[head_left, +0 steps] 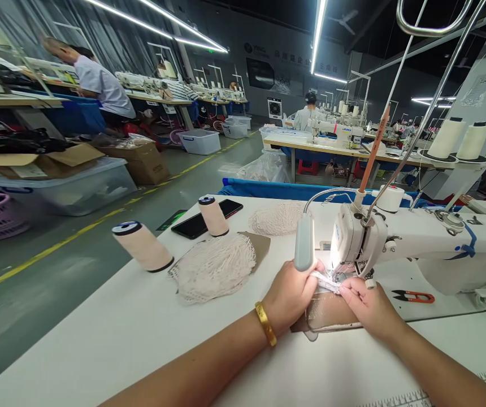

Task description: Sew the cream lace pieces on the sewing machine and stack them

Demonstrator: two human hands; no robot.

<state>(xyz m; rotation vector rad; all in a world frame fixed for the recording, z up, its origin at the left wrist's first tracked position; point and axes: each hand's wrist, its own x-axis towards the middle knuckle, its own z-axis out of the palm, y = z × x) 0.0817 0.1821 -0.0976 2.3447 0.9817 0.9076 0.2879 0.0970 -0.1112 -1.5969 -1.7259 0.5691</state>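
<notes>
Both hands are at the needle area of a white sewing machine (404, 234), under a small lit lamp (305, 243). My left hand (291, 294), with a gold bracelet at the wrist, pinches one end of a narrow strip of white fabric (326, 281). Its other end lies between the thumb and fingers of my right hand (368, 305). The strip passes close by the presser foot; whether the foot is down on it I cannot tell. Beneath the hands is a brown plate (332, 314). Orange thread snips (413, 297) lie right of my right hand.
Left on the white table (111, 322) lie a pale lace piece (215, 268), two thread cones (143, 246) (213, 216) and a black phone (192, 226). Another lace piece (277, 219) is behind the lamp. A clear ruler (408, 400) lies at the front right. Other people sit at machines beyond.
</notes>
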